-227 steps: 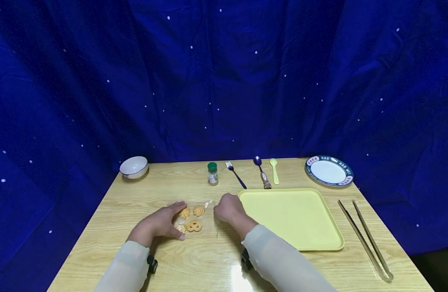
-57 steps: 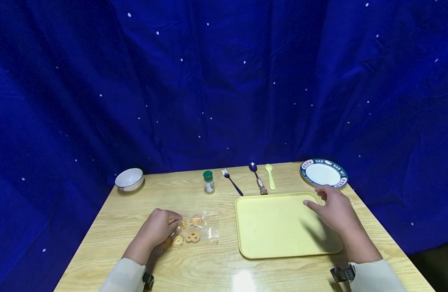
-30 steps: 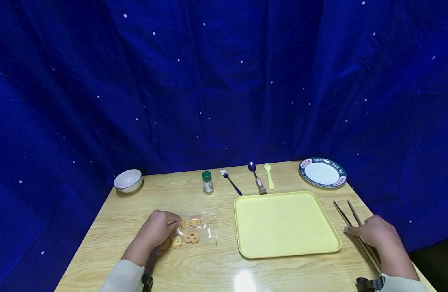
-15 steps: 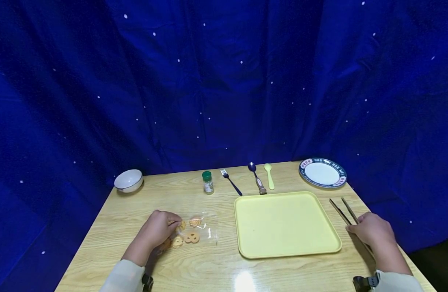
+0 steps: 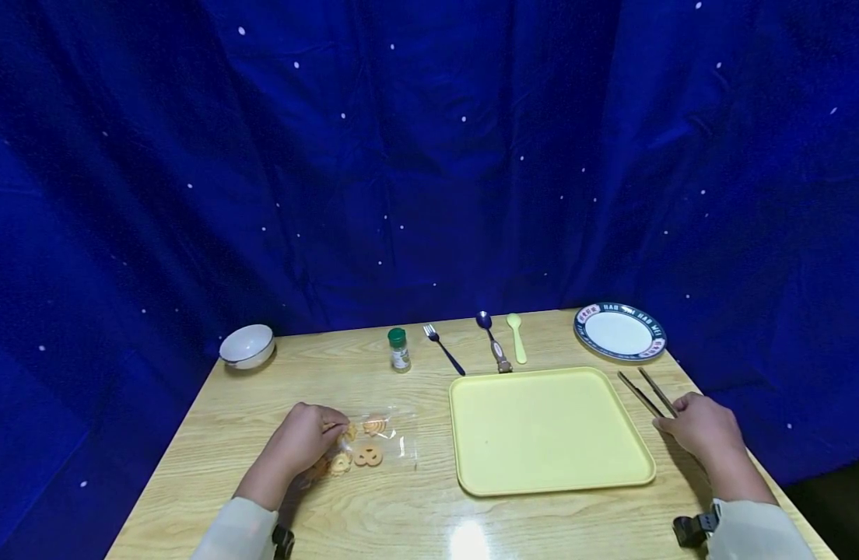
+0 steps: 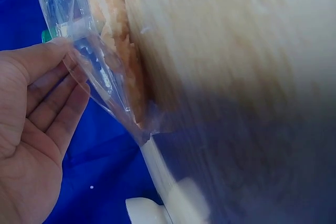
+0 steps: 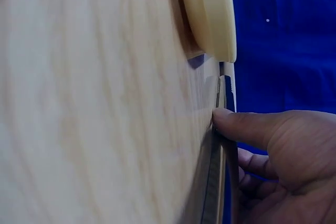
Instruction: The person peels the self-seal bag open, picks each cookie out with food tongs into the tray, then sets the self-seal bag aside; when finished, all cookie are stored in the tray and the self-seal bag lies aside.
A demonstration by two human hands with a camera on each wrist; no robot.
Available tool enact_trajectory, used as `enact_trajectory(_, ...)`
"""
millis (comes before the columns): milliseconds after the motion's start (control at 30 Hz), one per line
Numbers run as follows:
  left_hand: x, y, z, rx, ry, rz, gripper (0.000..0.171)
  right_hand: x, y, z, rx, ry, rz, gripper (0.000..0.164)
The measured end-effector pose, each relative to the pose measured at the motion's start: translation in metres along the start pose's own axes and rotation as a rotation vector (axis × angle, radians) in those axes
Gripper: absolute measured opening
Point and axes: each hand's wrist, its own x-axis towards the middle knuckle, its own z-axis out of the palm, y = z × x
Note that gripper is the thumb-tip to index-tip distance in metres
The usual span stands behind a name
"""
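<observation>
Blue curtain (image 5: 429,171) behind a wooden table (image 5: 373,521). Yellow tray (image 5: 552,432) right of centre. Metal tongs (image 5: 641,394) just right of the tray, arms spread, pinched between the thumb and fingers of the right hand (image 5: 702,432). Round plate (image 5: 618,332) beyond the tongs. Clear bag (image 5: 387,443) left of the tray, its left part pinched between the thumb and fingertips of the left hand (image 5: 303,435). White bowl (image 5: 247,346) at the far left corner. Green-capped jar (image 5: 399,351) behind the bag. Cookies (image 5: 369,456) inside the bag.
</observation>
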Motion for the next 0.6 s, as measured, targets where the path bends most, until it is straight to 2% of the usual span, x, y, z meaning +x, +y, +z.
enact_trajectory(133,0.0,0.0,0.0,0.009,0.003,0.005,0.009,0.002,-0.001,0.0,0.01,-0.005,0.017,0.062)
enact_trajectory(267,0.0,-0.001,0.0,0.004,-0.004,-0.017,0.01,0.0,-0.002,0.0,0.012,-0.009,0.018,0.068)
enact_trajectory(467,-0.001,0.001,-0.001,-0.009,-0.005,-0.014,0.01,-0.013,0.003,-0.001,0.02,0.015,-0.006,0.074)
enact_trajectory(600,0.0,0.001,-0.002,0.009,-0.001,-0.014,0.009,-0.022,0.009,-0.002,0.037,-0.002,-0.008,0.08)
